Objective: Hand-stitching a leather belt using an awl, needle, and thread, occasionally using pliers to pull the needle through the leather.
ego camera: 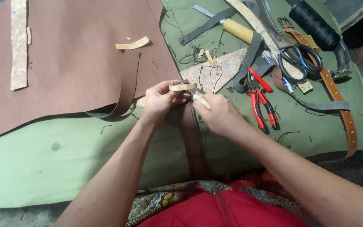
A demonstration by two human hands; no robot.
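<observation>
Dead centre of the frame, both hands meet over the green cloth (pixel 43 164). The left hand (pixel 159 101) is closed in a pinch on a small tan strip (pixel 182 86), thumb and fingertips on either side, so it's held up off the table and flat-ish toward the other hand. The right hand (pixel 217 113) is curled shut around a pale-handled tool (pixel 200 100); its tip pokes toward the strip, looks like an awl or small knife, too small to say which. Holding the strip in the air like that gives the tool a clear shot at its edge.

A long brown strap (pixel 193 143) runs from under the hands down toward the lap, probably parked there to stay in reach.

Just right of the hands are red pliers (pixel 262 103), and further to the upper right black scissors (pixel 301 61), a spool of black thread (pixel 314 23) and a wooden-handled tool (pixel 237 30), all fanned out on the working-hand side. An orange belt (pixel 341 105) with holes curves down the right edge.

The big brown sheet (pixel 72 59) fills the upper left, with a cork strip (pixel 18 42) and a loose offcut (pixel 133 43) lying on it, pushed out of the way.
</observation>
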